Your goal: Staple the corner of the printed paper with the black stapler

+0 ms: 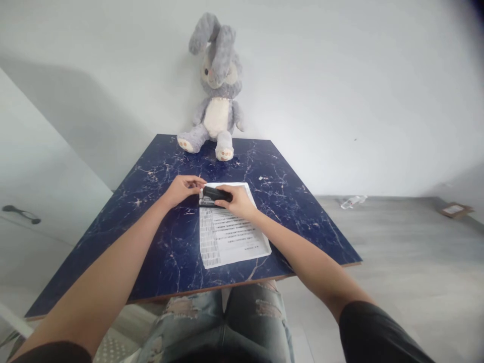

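A black stapler [217, 193] is in my right hand [239, 200], whose fingers and thumb are wrapped round its back part. It lies across the upper left corner of a printed paper [236, 237], its front pointing left. My left hand [184, 189] is at that same corner, thumb and fingers closed on the paper's edge beside the stapler's front. The fingertips partly hide the corner. Lines of dark print cover the paper, which rests on the table; whether it is one sheet or more is hard to tell.
The dark blue marbled table [166, 262] has a pale wall behind it. A grey plush rabbit [217, 113] sits at the far edge. A small whitish scrap [263, 177] lies right of the paper. On the floor are a clear plastic item [353, 201] and a cardboard box [455, 209].
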Demonstrator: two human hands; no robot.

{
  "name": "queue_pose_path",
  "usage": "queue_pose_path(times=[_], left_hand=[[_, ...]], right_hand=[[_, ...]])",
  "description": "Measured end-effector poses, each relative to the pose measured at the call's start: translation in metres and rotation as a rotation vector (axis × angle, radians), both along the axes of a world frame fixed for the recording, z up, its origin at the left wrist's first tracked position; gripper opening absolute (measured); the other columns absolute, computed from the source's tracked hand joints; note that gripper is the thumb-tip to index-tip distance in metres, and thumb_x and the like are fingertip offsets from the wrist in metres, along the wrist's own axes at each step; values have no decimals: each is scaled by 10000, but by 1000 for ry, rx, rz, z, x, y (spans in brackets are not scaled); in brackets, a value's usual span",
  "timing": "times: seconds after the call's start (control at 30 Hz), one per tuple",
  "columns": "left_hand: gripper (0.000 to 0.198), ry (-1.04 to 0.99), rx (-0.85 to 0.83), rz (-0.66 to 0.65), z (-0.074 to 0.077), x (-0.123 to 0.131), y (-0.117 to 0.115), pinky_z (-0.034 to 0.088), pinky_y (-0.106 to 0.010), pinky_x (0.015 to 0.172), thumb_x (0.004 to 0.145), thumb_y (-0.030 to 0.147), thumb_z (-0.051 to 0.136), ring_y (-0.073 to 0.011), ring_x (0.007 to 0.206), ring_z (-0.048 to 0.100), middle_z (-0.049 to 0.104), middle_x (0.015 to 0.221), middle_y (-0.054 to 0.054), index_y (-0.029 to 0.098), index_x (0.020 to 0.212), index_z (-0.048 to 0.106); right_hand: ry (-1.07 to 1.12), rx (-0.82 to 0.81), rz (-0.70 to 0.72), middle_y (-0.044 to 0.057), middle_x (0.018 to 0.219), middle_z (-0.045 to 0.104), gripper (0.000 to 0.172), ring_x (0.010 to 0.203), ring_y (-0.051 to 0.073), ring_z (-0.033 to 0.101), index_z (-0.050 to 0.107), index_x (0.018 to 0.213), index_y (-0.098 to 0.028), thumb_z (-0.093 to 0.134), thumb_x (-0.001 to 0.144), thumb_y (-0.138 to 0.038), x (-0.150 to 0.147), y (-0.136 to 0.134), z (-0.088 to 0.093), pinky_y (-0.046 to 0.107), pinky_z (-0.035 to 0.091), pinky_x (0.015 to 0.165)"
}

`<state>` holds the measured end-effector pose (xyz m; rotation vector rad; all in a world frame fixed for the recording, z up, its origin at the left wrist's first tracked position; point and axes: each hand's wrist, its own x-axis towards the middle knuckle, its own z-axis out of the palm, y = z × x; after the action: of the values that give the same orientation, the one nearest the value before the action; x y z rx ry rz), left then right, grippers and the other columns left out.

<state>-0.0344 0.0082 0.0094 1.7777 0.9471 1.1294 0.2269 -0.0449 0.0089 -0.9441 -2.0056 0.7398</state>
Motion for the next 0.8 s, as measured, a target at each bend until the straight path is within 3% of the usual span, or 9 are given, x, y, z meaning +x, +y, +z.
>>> queue_pose_path(times=[0.1, 0.2, 0.4, 0.5, 0.57, 0.7, 0.8], left_hand=[[388, -224, -65, 149, -5, -13, 12, 487, -287, 687, 790, 523, 819, -167, 706, 633, 730, 793, -87, 150, 896, 821], [404, -358, -107, 240, -8, -16, 17, 426, -265, 607, 778, 551, 814, -140, 626, 567, 665, 708, -69, 148, 791, 792], [441, -200, -120, 172, -7, -9, 13, 424, -285, 609, 766, 586, 828, -153, 617, 561, 680, 706, -86, 145, 777, 802], [475, -237, -146, 191, -6, -9, 14, 419, -287, 603, 753, 618, 832, -152, 612, 554, 669, 698, -82, 145, 774, 800], [486, -299, -176, 222, -6, -9, 16, 415, -282, 596, 730, 624, 846, -145, 604, 543, 649, 683, -72, 143, 758, 788], [459, -399, -209, 264, -7, -11, 18, 400, -264, 577, 723, 585, 858, -129, 592, 518, 596, 643, -48, 136, 731, 759], [414, -452, -203, 280, -8, -11, 20, 382, -247, 556, 756, 536, 833, -114, 581, 502, 573, 643, -33, 134, 732, 737]], right_hand=[[-88, 33, -19, 56, 1186, 790, 344, 1082, 269, 742, 764, 1233, -209, 793, 892, -245, -6, -10, 1, 410, 547, 1044], [-134, 26, -76, 62, 1226, 783, 374, 1123, 306, 745, 768, 1252, -233, 805, 883, -272, 8, -24, 0, 465, 556, 1065], [-129, -41, -194, 102, 1261, 765, 467, 1145, 328, 735, 743, 1299, -233, 744, 920, -507, 106, -38, -10, 512, 564, 1066], [-34, -54, -276, 104, 1451, 660, 608, 1340, 289, 632, 622, 1460, -264, 319, 1091, -639, 155, -16, -13, 509, 530, 1121], [-200, 22, -364, 114, 1604, 520, 673, 1511, 303, 463, 585, 1505, -254, 295, 1076, -685, 172, 8, -16, 538, 401, 1240], [-702, 1, -257, 142, 1765, 192, 806, 1652, 338, 123, 401, 1653, -173, 353, 1050, -705, 157, 56, -24, 571, 153, 1330], [-853, -16, -232, 155, 1764, 166, 756, 1656, 318, 100, 321, 1684, -132, 294, 1097, -607, 120, 77, -27, 570, 103, 1332]])
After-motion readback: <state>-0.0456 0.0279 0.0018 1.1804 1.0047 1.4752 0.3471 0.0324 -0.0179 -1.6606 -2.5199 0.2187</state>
